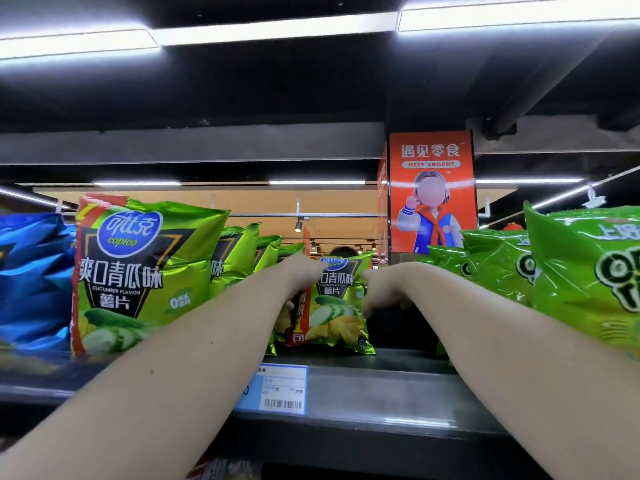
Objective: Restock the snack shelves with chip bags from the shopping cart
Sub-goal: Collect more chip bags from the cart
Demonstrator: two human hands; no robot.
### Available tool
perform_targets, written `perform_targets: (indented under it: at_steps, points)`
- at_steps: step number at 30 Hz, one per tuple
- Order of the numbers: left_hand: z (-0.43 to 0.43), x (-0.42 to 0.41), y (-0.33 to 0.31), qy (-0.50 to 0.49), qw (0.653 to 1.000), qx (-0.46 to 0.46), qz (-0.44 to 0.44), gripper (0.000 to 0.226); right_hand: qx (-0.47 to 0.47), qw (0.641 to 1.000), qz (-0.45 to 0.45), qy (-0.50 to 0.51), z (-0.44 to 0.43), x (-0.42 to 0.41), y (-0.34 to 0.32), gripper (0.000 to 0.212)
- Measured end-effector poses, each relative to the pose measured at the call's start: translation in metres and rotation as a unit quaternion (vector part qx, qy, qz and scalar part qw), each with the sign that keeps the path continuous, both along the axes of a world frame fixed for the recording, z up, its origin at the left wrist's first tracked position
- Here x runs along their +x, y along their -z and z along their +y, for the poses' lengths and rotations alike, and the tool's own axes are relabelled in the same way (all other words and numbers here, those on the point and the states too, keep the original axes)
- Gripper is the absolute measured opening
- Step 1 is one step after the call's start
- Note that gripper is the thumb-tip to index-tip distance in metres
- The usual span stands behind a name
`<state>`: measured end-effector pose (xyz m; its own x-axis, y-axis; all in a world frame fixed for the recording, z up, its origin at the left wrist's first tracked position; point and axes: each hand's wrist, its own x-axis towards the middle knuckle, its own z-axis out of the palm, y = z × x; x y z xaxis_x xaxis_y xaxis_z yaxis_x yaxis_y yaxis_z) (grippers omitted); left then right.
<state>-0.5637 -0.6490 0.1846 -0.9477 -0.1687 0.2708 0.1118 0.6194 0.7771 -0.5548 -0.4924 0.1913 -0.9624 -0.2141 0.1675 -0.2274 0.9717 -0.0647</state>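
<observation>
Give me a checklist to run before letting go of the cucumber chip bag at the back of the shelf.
1. Held bag upright, label facing out: ok.
2. Bag bottom resting on the shelf: cannot tell, though the lower edge looks down.
3. Left hand and right hand on the bag's two sides: ok.
4. Bag lined up with the cucumber row on its left: not ok, it stands to the right of the row.
5. Bare shelf to the bag's right, before the green bags: ok.
6. Front bag standing steady: ok.
</observation>
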Motion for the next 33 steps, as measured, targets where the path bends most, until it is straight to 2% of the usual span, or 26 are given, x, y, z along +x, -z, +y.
perform_targets:
  at_steps: [2, 5, 8, 12, 17, 25, 28, 33]
  points:
    - [0.002, 0.004, -0.006, -0.01, 0.99, -0.105, 0.091, 0.044, -0.038, 0.997, 0.067, -0.022, 0.0, -0.002, -0.005, 0.065]
    - [0.009, 0.017, -0.015, -0.023, 0.952, -0.247, 0.18, 0.036, -0.002, 0.982, 0.187, 0.008, 0.002, 0.004, -0.016, 0.04]
    - [0.017, 0.033, -0.021, -0.057, 0.91, -0.342, 0.228, 0.035, 0.045, 0.964, 0.26, 0.045, 0.006, 0.022, -0.026, 0.034]
    - [0.028, 0.061, -0.017, -0.092, 0.867, -0.413, 0.263, 0.034, 0.05, 0.948, 0.313, 0.022, 0.01, 0.045, -0.024, 0.031]
    - [0.039, 0.102, 0.007, -0.12, 0.847, -0.438, 0.276, 0.033, 0.056, 0.924, 0.378, 0.005, 0.024, 0.092, 0.002, 0.019]
    - [0.059, 0.184, 0.054, -0.07, 0.852, -0.391, 0.341, 0.033, 0.065, 0.899, 0.433, 0.011, 0.044, 0.191, 0.064, 0.026]
    - [0.073, 0.208, 0.082, -0.034, 0.85, -0.399, 0.344, 0.034, 0.056, 0.892, 0.445, 0.046, 0.055, 0.227, 0.094, 0.032]
    - [0.115, 0.252, 0.128, 0.038, 0.851, -0.393, 0.347, 0.036, 0.071, 0.888, 0.436, 0.124, 0.091, 0.288, 0.145, 0.03]
